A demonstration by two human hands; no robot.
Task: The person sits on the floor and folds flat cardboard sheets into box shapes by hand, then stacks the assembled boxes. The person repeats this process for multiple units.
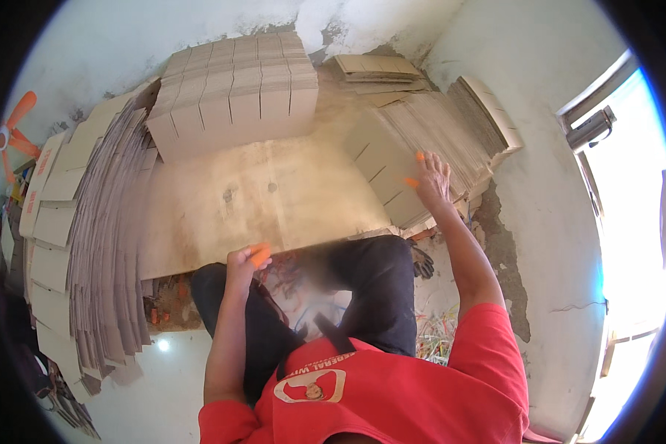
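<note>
My right hand (434,181) rests on the right-hand stack of cut cardboard sheets (392,152), its fingers apart and two of them covered in orange at the tips. The stack leans on the wooden board, with thin slots cut into its top sheet. Above my left thigh, close to the board's front edge, my left hand (246,263) is curled closed. Orange coverings show on its fingers too, and no sheet is visible in it.
A wooden board (266,200) lies before my knees. A tall slotted cardboard stack (237,103) stands at its back. More cardboard (103,214) leans along the left, and a smaller pile (377,68) lies at the back right. An orange fan (18,137) is far left.
</note>
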